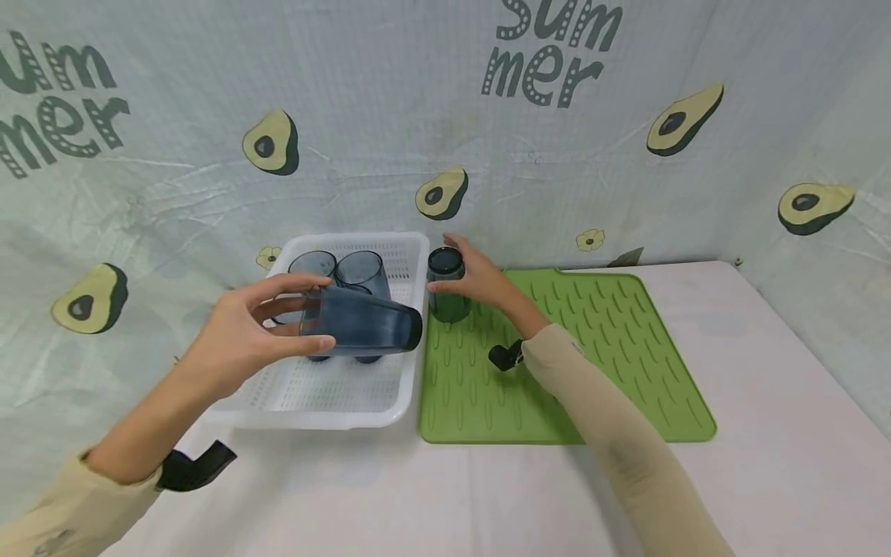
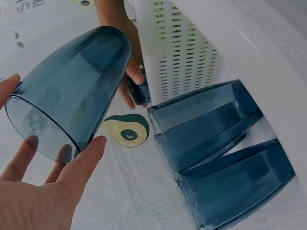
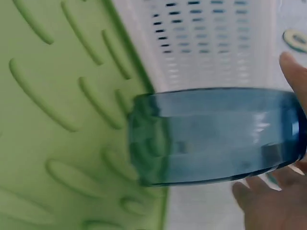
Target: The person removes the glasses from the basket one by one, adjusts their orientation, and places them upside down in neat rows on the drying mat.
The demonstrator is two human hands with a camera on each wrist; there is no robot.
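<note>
From the head camera, my left hand (image 1: 237, 333) grips a blue glass (image 1: 369, 321) near its mouth, thumb on one side and fingers on the other, holding it sideways above a white basket (image 1: 320, 420). Other blue glasses (image 1: 369, 271) stand inside, mouths up. My right hand (image 1: 480, 275) reaches round a second glass (image 1: 445, 298), which stands mouth down at the back left corner of a green mat (image 1: 626, 379), just beside the basket. The worktop (image 1: 348, 495) is covered in pale cloth; an avocado-print sheet (image 1: 362, 77) hangs behind.

At my left wrist, the raised glass tilts with its base pointing up and away, my thumb and fingers clamped about the rim. Near it, the basket's glasses lean close together, and part of my right hand shows beyond, at the second glass.

At my right wrist, in a blurred view, my thumb and fingers flank the second glass by its dark base, its mouth toward the ridged mat; whether they press tight, I cannot tell.
</note>
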